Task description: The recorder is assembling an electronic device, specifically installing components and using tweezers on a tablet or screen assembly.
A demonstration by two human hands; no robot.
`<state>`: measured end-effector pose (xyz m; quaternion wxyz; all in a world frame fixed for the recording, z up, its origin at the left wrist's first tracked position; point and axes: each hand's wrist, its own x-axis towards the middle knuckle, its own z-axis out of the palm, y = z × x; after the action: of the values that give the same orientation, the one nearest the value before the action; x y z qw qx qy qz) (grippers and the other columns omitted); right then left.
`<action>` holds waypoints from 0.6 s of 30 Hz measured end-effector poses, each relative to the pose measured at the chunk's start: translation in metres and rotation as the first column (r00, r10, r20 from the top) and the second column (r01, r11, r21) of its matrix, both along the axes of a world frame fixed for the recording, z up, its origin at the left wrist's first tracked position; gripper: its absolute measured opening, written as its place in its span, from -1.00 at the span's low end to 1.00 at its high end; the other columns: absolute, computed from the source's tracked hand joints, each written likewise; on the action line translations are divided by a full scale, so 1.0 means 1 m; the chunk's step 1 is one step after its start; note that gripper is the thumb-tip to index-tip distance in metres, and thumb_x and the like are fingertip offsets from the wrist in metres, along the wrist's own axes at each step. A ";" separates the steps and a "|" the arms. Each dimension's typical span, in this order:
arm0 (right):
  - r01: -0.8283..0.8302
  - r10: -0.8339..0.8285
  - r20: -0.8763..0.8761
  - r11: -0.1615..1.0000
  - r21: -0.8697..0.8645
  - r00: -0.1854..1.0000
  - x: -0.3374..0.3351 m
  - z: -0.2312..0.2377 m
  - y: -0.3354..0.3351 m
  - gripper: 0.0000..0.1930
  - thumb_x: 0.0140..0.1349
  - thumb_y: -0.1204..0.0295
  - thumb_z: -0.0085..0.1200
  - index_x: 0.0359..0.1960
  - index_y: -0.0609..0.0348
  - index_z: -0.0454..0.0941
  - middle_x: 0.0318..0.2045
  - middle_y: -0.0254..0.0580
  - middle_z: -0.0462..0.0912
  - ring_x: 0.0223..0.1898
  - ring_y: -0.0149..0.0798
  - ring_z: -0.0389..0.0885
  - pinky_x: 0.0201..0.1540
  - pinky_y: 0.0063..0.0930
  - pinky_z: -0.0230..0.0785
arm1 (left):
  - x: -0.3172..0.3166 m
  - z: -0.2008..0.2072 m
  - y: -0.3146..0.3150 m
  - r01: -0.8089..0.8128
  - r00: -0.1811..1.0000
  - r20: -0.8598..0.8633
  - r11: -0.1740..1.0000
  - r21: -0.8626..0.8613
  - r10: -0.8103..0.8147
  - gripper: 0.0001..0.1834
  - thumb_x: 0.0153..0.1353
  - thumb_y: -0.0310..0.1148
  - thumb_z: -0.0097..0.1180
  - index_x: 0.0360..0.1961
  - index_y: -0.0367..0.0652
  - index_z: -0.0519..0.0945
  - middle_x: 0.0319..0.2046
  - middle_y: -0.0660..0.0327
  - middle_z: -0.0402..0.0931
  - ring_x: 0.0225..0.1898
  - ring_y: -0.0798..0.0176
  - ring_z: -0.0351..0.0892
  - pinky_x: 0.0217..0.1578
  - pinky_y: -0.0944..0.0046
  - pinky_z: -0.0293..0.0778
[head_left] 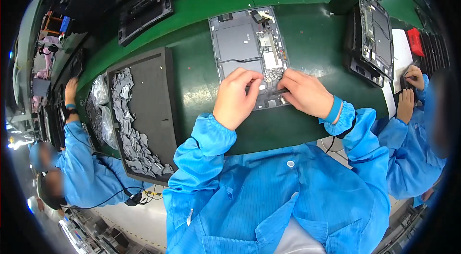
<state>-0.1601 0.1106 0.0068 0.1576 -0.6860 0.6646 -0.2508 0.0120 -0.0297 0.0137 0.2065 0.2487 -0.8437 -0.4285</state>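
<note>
- Your left hand (236, 98) is curling its fingers, pinching at the near edge of the opened grey tablet chassis (249, 54) lying on the green bench (312, 38).
- Your right hand (305, 93) is gripping a slim dark tool (280, 91) (tip touching the chassis).
- A black foam tray (149, 105) is sitting left.

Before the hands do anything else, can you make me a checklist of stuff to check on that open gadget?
1. Open device lies flat on the green belt: ok.
2. Left hand rests on the device's near edge, steadying it: ok.
3. Right hand grips a thin dark tool pointing at the device: ok.
4. Tool tip sits on the right spot: cannot tell, fingers hide it.
5. Blue wrist strap is on the right wrist: ok.
6. Tray of grey foil pieces sits apart, to the left, clear of both hands: ok.
</note>
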 end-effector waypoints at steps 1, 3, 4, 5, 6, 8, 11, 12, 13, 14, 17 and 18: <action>-0.004 0.003 -0.023 1.000 -0.026 1.000 0.000 -0.002 0.000 -0.78 0.07 0.56 0.18 -0.24 0.18 0.48 -0.26 -0.13 0.46 -0.23 0.01 0.55 -0.22 -0.18 0.45 | 0.001 -0.005 0.002 0.010 1.000 -0.006 0.998 -0.054 -0.010 -0.87 0.19 -0.54 0.18 -0.23 -0.25 0.67 -0.35 0.11 0.60 -0.33 0.15 0.63 -0.32 0.27 0.51; 0.020 -0.020 0.018 1.000 -0.017 1.000 0.002 -0.004 0.000 -0.78 0.07 0.57 0.18 -0.24 0.19 0.47 -0.26 -0.12 0.46 -0.24 0.02 0.54 -0.23 -0.18 0.45 | 0.005 -0.008 0.007 0.034 0.999 -0.010 0.995 -0.095 -0.036 -0.87 0.19 -0.54 0.18 -0.23 -0.25 0.67 -0.34 0.11 0.59 -0.33 0.13 0.62 -0.32 0.26 0.51; 0.053 -0.052 0.052 0.999 -0.011 0.997 0.002 -0.005 0.002 -0.78 0.07 0.58 0.18 -0.24 0.20 0.46 -0.26 -0.11 0.45 -0.25 0.02 0.54 -0.24 -0.17 0.44 | 0.005 -0.010 0.010 0.068 0.997 -0.021 0.988 -0.139 -0.071 -0.87 0.20 -0.54 0.17 -0.23 -0.25 0.67 -0.34 0.10 0.58 -0.32 0.11 0.62 -0.32 0.25 0.52; 0.056 -0.056 0.052 0.998 -0.009 0.997 0.002 -0.007 0.003 -0.78 0.07 0.58 0.18 -0.24 0.20 0.46 -0.26 -0.11 0.45 -0.25 0.02 0.54 -0.24 -0.17 0.44 | 0.006 -0.010 0.014 0.090 0.996 -0.009 0.987 -0.130 -0.092 -0.85 0.18 -0.56 0.16 -0.21 -0.25 0.67 -0.32 0.12 0.57 -0.28 0.08 0.59 -0.27 0.20 0.51; 0.092 -0.092 0.080 0.996 0.005 0.993 0.002 -0.009 0.003 -0.78 0.09 0.56 0.17 -0.22 0.19 0.46 -0.25 -0.11 0.44 -0.24 0.03 0.54 -0.23 -0.16 0.46 | 0.006 -0.011 0.017 0.093 0.995 -0.009 0.987 -0.128 -0.095 -0.85 0.18 -0.56 0.16 -0.21 -0.25 0.67 -0.32 0.12 0.57 -0.28 0.08 0.59 -0.27 0.20 0.51; 0.128 -0.129 0.113 0.992 0.021 0.985 0.003 -0.011 0.003 -0.79 0.11 0.55 0.16 -0.21 0.18 0.46 -0.23 -0.11 0.44 -0.22 0.03 0.55 -0.23 -0.16 0.48 | 0.007 -0.013 0.022 0.114 0.993 0.008 0.975 -0.192 -0.115 -0.79 0.16 -0.56 0.17 -0.16 -0.21 0.67 -0.29 0.14 0.54 -0.24 0.07 0.54 -0.22 0.16 0.49; 0.100 -0.100 0.053 0.995 -0.006 0.994 0.004 -0.012 0.001 -0.76 0.08 0.56 0.17 -0.21 0.16 0.45 -0.23 -0.12 0.43 -0.25 0.03 0.55 -0.23 -0.15 0.48 | 0.008 -0.017 0.029 0.124 0.992 0.041 0.959 -0.256 -0.117 -0.74 0.07 -0.56 0.20 -0.15 -0.20 0.65 -0.27 0.19 0.49 -0.22 0.08 0.48 -0.19 0.12 0.46; 0.075 -0.075 0.032 0.997 -0.014 0.997 0.003 -0.010 0.001 -0.75 0.07 0.57 0.18 -0.20 0.16 0.46 -0.23 -0.12 0.44 -0.25 0.03 0.55 -0.23 -0.15 0.48 | 0.008 -0.018 0.030 0.125 0.992 0.043 0.959 -0.254 -0.118 -0.74 0.07 -0.56 0.20 -0.15 -0.20 0.65 -0.27 0.19 0.49 -0.22 0.08 0.48 -0.19 0.12 0.46; 0.047 -0.047 0.011 0.999 -0.022 0.999 0.003 -0.008 0.000 -0.74 0.05 0.57 0.19 -0.20 0.16 0.47 -0.24 -0.13 0.44 -0.26 0.03 0.55 -0.23 -0.15 0.48 | 0.009 -0.018 0.030 0.128 0.992 0.054 0.958 -0.256 -0.118 -0.71 0.06 -0.56 0.21 -0.14 -0.18 0.66 -0.26 0.20 0.47 -0.22 0.09 0.48 -0.19 0.12 0.46; 0.045 -0.044 0.012 0.999 -0.019 0.999 0.002 -0.009 0.000 -0.74 0.05 0.57 0.19 -0.20 0.16 0.47 -0.24 -0.13 0.44 -0.26 0.03 0.55 -0.23 -0.15 0.48 | 0.010 -0.019 0.031 0.130 0.991 0.064 0.957 -0.258 -0.118 -0.69 0.04 -0.55 0.22 -0.12 -0.16 0.66 -0.25 0.21 0.46 -0.22 0.11 0.47 -0.20 0.13 0.46; 0.051 -0.048 0.118 0.998 -0.027 0.992 -0.002 -0.014 -0.001 -0.75 0.05 0.59 0.19 -0.20 0.19 0.51 -0.23 -0.12 0.47 -0.24 0.03 0.56 -0.21 -0.16 0.48 | 0.013 -0.022 0.034 0.133 0.991 0.069 0.926 -0.352 -0.116 -0.65 0.06 -0.54 0.24 -0.07 -0.08 0.67 -0.25 0.21 0.46 -0.21 0.12 0.48 -0.20 0.14 0.48; 0.066 -0.056 0.183 0.997 -0.048 0.982 -0.003 -0.015 -0.001 -0.77 0.06 0.59 0.19 -0.20 0.21 0.53 -0.22 -0.10 0.49 -0.24 0.04 0.56 -0.22 -0.17 0.48 | 0.013 -0.022 0.035 0.132 0.991 0.070 0.928 -0.349 -0.114 -0.65 0.06 -0.54 0.24 -0.07 -0.08 0.67 -0.25 0.21 0.46 -0.21 0.12 0.48 -0.20 0.14 0.48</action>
<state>-0.1631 0.1096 -0.0079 0.1909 -0.6435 0.6613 -0.3349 0.0246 0.0056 -0.0081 0.2002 0.1646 -0.9256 -0.2760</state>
